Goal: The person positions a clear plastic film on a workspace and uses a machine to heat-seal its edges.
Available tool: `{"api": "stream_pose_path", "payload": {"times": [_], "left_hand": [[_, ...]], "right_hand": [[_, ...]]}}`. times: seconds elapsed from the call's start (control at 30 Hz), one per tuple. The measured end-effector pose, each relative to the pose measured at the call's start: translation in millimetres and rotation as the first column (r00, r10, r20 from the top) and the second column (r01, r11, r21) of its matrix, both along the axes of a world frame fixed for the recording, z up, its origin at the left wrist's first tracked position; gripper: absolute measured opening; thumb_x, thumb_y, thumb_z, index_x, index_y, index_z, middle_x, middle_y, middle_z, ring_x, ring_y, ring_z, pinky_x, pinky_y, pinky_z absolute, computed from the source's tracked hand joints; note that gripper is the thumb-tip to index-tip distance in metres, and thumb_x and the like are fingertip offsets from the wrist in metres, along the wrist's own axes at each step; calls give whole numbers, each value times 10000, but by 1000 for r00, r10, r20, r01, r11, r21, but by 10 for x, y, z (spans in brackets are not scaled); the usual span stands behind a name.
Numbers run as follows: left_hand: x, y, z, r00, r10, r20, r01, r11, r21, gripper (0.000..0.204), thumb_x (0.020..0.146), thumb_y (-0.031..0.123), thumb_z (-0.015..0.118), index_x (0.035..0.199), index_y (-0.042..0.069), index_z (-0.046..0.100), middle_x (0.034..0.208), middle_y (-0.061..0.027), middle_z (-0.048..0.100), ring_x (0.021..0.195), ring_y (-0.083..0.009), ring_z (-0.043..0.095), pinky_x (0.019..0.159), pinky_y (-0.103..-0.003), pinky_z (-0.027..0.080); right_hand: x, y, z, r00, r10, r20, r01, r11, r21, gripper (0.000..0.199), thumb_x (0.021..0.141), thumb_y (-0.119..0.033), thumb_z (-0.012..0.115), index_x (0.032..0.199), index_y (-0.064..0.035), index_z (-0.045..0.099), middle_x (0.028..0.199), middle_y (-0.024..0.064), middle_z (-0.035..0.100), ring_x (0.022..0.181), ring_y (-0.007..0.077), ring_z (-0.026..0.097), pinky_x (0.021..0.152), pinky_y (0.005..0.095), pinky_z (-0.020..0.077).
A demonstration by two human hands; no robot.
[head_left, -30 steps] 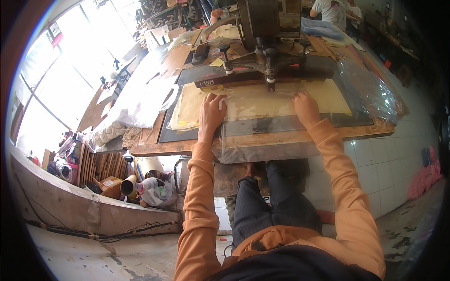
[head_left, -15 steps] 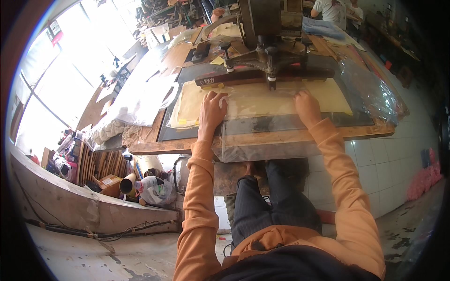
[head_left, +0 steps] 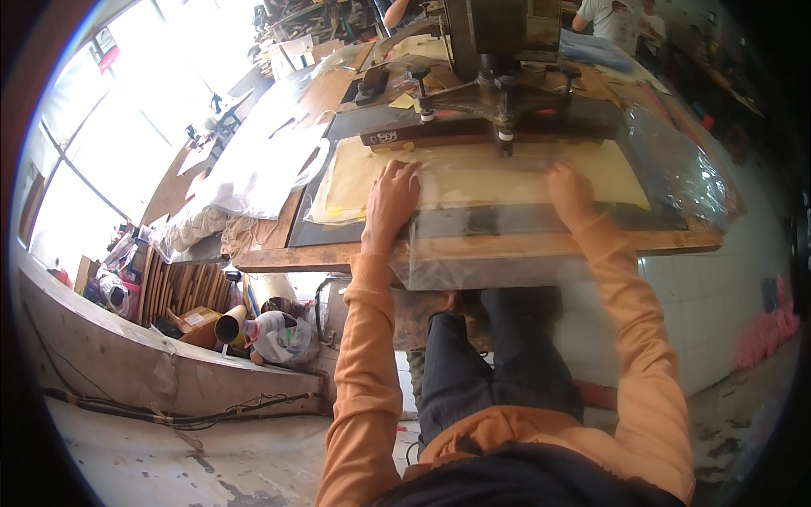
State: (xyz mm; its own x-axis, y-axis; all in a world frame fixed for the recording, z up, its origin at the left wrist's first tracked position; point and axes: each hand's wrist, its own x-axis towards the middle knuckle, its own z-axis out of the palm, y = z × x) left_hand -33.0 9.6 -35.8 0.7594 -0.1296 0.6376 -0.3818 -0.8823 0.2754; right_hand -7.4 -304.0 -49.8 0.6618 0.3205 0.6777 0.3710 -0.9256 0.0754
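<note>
A clear plastic sheet or bag [head_left: 490, 275] spans the space between my hands, its near part drooping over the front edge of the table. My left hand [head_left: 391, 205] has its fingers bent over the left far corner of the plastic. At the right far corner, my right hand [head_left: 572, 196], a little blurred, pinches the plastic with curled fingers. Below it lies a pale yellow sheet [head_left: 610, 176] with small yellow tape bits, on a dark board [head_left: 314, 234]. A dark press head with a long bar [head_left: 583, 131] stands just beyond my fingers.
Crumpled clear plastic [head_left: 688, 182] lies at the table's right. White cloth and plastic [head_left: 253, 182] cover its left side. Wooden boards [head_left: 182, 287], a cardboard tube [head_left: 230, 326] and a filled bag [head_left: 285, 338] stand at lower left. Other people [head_left: 612, 25] are at the far right.
The whole view has shifted slightly, so the table and press appear a little further right. Both hands keep about the same place on the plastic.
</note>
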Motion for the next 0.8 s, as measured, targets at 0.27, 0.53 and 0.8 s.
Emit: {"api": "stream_pose_path", "payload": {"times": [0.27,0.53,0.8], "left_hand": [[-241,-9,6,992,16,-127,-24,998,-63,344,879,161,519,1215,105,568,1266,-140,555,1031,-352,594,882,-437,470],[-302,-56,83,985,31,-171,-30,1000,3,395,905,186,506,1285,78,508,1348,-152,485,1152,-331,523,988,-421,398],[-368,-93,83,971,88,-222,-77,995,60,425,911,202,507,1321,98,467,1398,-126,438,1270,-274,434,1045,-439,348]], "right_hand": [[-145,35,116,996,-27,-83,22,997,-70,129,817,-132,594,815,-17,652,858,88,620,898,227,595,737,322,520],[-66,-55,32,998,39,-40,-42,996,-75,185,811,-136,618,924,5,658,924,89,633,927,224,587,774,307,509],[-165,-35,84,997,58,-50,-59,998,-27,193,802,-107,632,944,22,651,974,78,634,939,220,581,791,305,508]]}}
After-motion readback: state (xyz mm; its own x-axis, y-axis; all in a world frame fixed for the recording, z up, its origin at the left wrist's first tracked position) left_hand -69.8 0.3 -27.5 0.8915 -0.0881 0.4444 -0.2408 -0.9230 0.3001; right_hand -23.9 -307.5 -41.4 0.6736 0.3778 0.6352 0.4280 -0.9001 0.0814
